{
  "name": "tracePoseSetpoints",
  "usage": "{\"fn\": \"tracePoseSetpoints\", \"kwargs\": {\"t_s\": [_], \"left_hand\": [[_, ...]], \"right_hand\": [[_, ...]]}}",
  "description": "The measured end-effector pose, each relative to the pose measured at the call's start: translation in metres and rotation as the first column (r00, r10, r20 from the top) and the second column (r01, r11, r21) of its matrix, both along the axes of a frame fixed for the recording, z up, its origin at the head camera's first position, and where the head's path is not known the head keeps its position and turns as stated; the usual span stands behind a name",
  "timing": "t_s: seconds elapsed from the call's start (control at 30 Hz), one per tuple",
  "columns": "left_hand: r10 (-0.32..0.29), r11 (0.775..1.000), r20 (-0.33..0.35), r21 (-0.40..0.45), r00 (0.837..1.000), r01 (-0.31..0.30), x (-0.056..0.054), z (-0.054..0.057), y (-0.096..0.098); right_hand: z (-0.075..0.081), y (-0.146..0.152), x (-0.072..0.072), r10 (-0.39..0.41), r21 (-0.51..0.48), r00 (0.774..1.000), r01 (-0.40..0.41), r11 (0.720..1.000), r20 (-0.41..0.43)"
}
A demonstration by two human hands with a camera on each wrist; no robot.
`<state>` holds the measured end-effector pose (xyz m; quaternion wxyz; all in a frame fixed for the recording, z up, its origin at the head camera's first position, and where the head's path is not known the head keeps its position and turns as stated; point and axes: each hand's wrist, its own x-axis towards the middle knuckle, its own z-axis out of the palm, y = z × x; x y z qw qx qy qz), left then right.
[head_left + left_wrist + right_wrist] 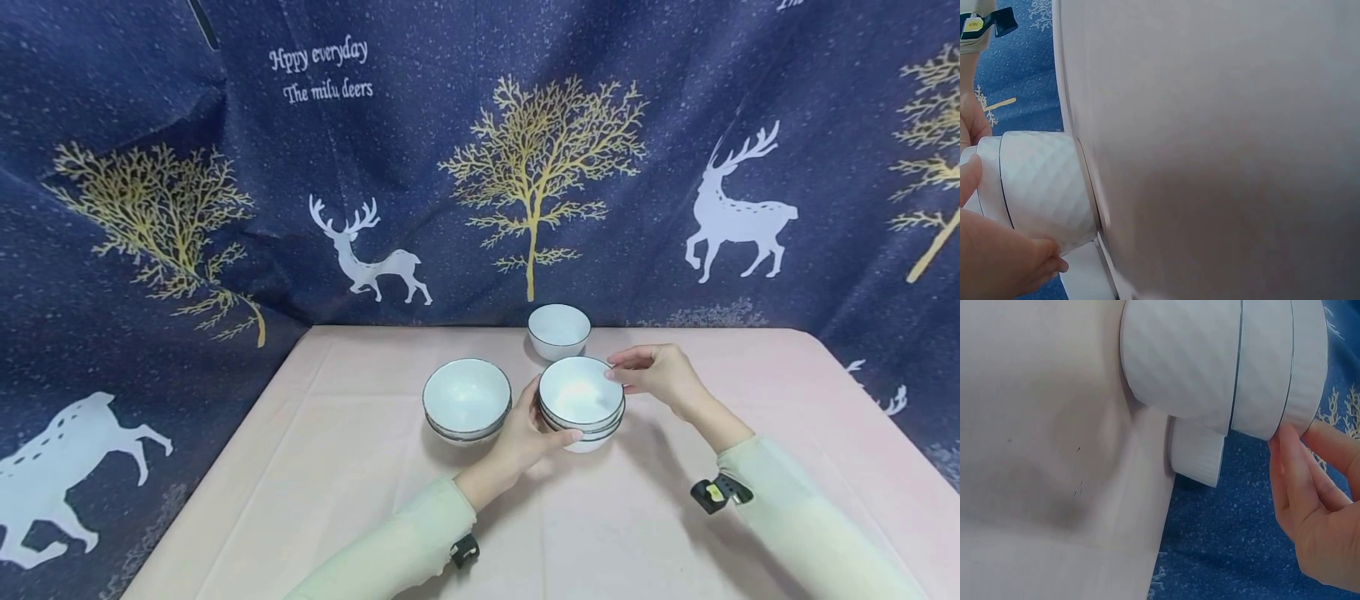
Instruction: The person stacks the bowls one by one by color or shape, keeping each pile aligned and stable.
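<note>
A stack of white, dark-rimmed bowls (pixel 588 445) stands on the table in front of me, three of them showing in the right wrist view. My left hand (pixel 519 442) grips the stack's left side, its thumb across the front and the fingers around the far side. At the right rim of the top bowl (pixel 581 390), my right hand (pixel 662 379) pinches the edge between thumb and fingers. The right wrist view shows those fingertips (pixel 1291 434) against the top bowl's outer wall. The lower bowls have a dimpled outside (pixel 1047 187).
Left of my left hand sits another stack of white bowls (pixel 467 396), close beside it. One smaller-looking white bowl (pixel 559 325) stands behind the middle stack near the table's back edge. A pink cloth covers the table (pixel 315 467); a dark blue printed curtain (pixel 465 150) hangs behind.
</note>
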<state>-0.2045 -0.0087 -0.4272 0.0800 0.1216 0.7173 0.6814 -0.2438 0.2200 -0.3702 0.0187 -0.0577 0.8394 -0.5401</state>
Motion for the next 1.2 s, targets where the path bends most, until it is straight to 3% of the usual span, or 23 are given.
{"fn": "tracePoseSetpoints", "kwargs": {"t_s": [0.57, 0.87, 1.2], "left_hand": [[0.006, 1.000, 0.023, -0.013, 1.000, -0.005, 0.001, 0.001, 0.001], [0.007, 1.000, 0.039, -0.013, 0.999, -0.006, 0.000, 0.002, 0.000], [0.010, 1.000, 0.037, -0.010, 0.999, -0.010, -0.001, 0.000, 0.000]], "right_hand": [[0.003, 0.009, -0.005, 0.131, -0.040, 0.991, -0.129, 0.991, 0.041], [0.005, 0.013, -0.019, 0.179, -0.011, 0.980, -0.179, 0.984, 0.086], [-0.003, 0.022, -0.039, 0.175, -0.026, 0.982, -0.174, 0.984, 0.066]]}}
